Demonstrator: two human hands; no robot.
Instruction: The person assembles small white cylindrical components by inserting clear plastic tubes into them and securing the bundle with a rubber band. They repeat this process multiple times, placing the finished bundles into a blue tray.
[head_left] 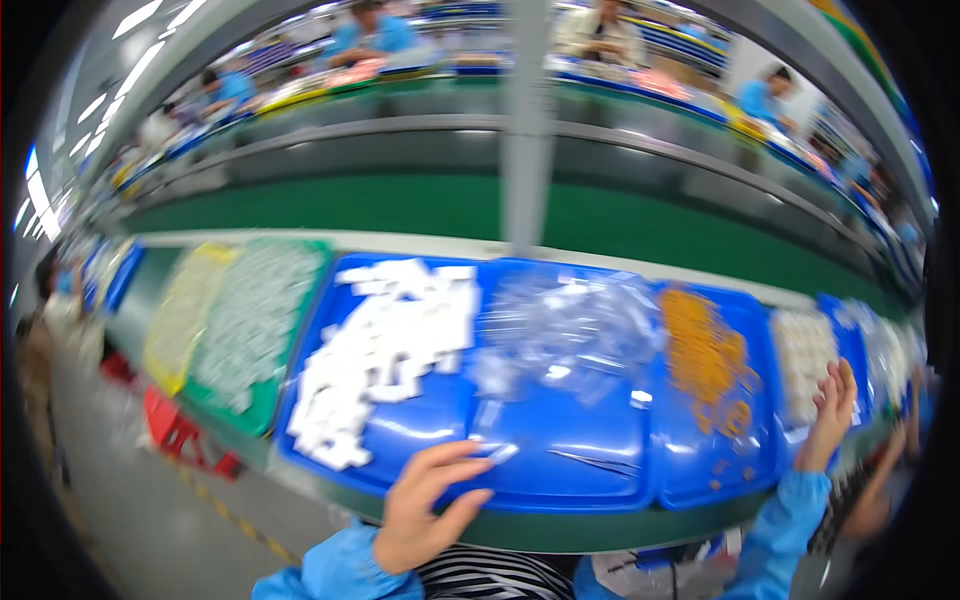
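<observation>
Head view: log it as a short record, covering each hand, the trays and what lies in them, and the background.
Left hand: over the middle blue tray's near-left part, small pale piece at its fingertips; grip unclear
Right hand: raised, nothing visibly held
Middle tray: clear plastic pieces, thin metal tool
Left blue tray: white pieces
Right blue tray: orange rings
Green tray: pale pieces
Background: co-workers at another bench
</observation>
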